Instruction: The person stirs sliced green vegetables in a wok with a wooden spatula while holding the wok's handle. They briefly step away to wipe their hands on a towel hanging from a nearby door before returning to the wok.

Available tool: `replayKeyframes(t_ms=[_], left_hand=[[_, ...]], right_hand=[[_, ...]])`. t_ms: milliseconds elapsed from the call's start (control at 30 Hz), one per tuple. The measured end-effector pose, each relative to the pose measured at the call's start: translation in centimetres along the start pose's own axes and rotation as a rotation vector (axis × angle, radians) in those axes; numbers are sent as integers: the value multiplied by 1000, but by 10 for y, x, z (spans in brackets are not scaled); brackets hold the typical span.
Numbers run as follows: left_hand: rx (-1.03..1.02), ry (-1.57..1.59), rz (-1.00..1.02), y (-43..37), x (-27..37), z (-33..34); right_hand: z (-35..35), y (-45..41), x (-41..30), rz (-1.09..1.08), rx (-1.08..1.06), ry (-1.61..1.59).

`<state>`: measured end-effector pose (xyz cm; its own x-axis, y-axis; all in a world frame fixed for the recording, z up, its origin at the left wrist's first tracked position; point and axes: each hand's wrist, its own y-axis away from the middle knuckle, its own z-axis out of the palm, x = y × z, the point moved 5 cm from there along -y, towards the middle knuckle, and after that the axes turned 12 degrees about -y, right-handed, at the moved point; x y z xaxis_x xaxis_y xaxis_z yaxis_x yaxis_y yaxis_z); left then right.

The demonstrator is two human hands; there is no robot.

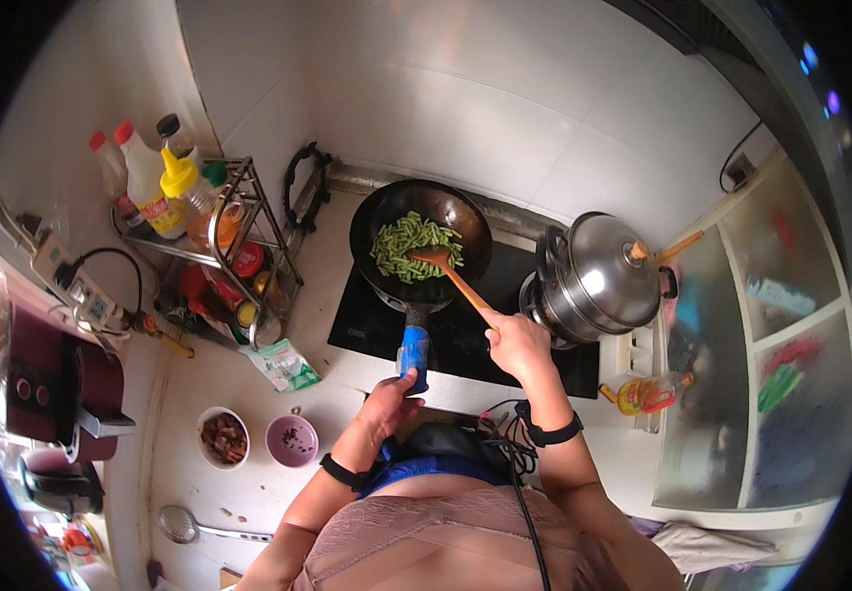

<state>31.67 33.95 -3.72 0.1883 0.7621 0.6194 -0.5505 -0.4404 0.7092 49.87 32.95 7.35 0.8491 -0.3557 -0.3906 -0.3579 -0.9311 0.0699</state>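
Cut green beans (pixel 407 247) lie in a heap in a dark wok (pixel 470 210), which sits on the left side of a black glass gas stove (pixel 463 336). My left hand (pixel 394 399) grips the lower end of the wok's handle (pixel 415 343), wrapped in blue. My right hand (pixel 520 341) is closed around a wooden spatula (pixel 466 287). The spatula's broad head rests among the beans, near the right part of the heap. Both wrists wear black bands.
A lidded steel steamer pot (pixel 607 273) stands on the right burner. At left are a metal rack (pixel 252 214) of bottles, a seasoning packet (pixel 285 366), a bowl of meat pieces (pixel 224 439), a pink bowl (pixel 292 441) and a skimmer (pixel 178 524). An oil bottle (pixel 647 397) lies at right.
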Motion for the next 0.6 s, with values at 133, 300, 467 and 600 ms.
replayKeyframes(t_ms=[133, 300, 467, 600], left_hand=[[-13, -25, 5, -1, 2, -2], [-20, -11, -1, -2, 0, -5], [-15, -49, -19, -1, 2, -6], [-34, -48, -20, -3, 0, -7]], right_hand=[[15, 10, 6, 73, -22, -6], [32, 18, 12, 139, -61, -36], [39, 22, 12, 155, -68, -67], [38, 23, 10, 138, -35, -80]])
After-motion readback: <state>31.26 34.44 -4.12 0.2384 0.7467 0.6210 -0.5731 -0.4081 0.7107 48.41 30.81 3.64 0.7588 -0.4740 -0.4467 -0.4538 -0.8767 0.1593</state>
